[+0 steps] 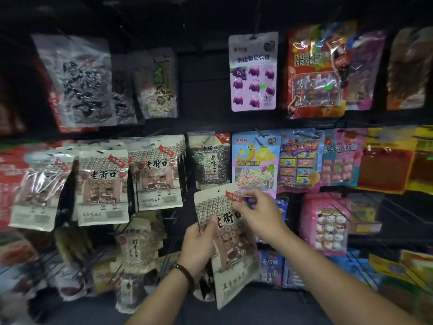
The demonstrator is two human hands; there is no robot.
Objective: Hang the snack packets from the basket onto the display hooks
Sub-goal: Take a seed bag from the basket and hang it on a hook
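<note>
A cream snack packet point(230, 252) with a tiled-roof drawing and a red corner label is held upright in front of the display, below the middle row. My left hand point(199, 245) grips its left edge, thumb on the front. My right hand point(259, 213) pinches its top right corner near the red label. A small hang hole shows at the packet's top centre. Matching cream packets point(159, 174) hang on hooks to the upper left. No basket is in view.
Black pegboard wall with rows of hanging packets: a purple grape gummy bag point(253, 71) up top, a black seed packet point(209, 160) and a blue candy bag point(256, 160) just above my hands, pink bags point(324, 224) at right. Bare black hooks point(172, 216) stick out left of the held packet.
</note>
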